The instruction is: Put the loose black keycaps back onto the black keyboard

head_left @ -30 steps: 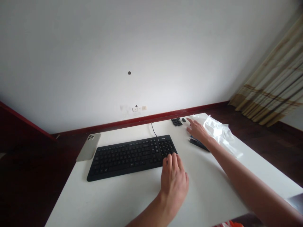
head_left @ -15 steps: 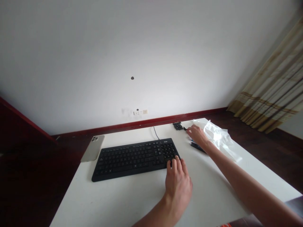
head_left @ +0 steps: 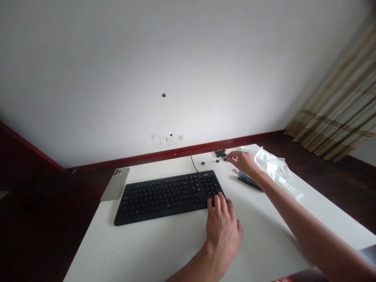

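left hand (head_left: 223, 231): held open, fingers (head_left: 217, 203) rested on number-pad keys of black keyboard (head_left: 167, 197) | right hand (head_left: 242, 162): extended, grip cannot be told, placed just beside small black keycaps (head_left: 221, 153) | dark blue-edged object (head_left: 249, 182) and clear plastic bag (head_left: 272, 166) are placed nearby | smartphone (head_left: 113, 184) is laid left of keyboard on white counter (head_left: 117, 250)
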Tool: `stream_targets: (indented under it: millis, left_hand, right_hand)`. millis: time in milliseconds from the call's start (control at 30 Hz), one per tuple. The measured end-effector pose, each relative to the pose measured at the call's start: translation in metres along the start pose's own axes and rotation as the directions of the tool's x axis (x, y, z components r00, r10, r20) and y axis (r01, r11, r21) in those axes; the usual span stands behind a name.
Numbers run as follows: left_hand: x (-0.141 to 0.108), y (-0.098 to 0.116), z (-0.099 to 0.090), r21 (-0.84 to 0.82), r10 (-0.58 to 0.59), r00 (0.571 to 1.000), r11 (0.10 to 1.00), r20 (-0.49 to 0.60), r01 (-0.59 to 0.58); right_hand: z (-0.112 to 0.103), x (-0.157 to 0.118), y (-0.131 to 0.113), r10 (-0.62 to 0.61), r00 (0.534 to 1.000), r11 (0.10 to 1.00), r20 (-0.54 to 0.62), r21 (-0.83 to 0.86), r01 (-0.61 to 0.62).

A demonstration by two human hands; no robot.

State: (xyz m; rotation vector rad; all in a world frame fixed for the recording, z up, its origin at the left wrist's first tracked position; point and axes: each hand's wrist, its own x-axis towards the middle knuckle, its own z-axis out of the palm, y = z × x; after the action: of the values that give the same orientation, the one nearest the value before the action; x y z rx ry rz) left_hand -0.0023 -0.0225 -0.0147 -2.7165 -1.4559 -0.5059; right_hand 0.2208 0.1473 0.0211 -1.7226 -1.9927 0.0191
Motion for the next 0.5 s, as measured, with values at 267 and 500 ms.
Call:
stream_targets:
  millis: [267,500]
  left_hand:
    - [0.004,-0.003,-0.008,-0.017,0.006,0.999,1.0,0.034,-0.005]
    - [0.001,-0.004,0.0,-0.041,0.008,1.0,0.999,-0.006,-0.009]
  right_hand:
    - [0.01,0.021,0.004,0.028,0.999,0.999,0.028,0.03,-0.028]
    - [0.016,-0.002,0.057,0.123,0.976,0.951,0.178,0.26,-0.167]
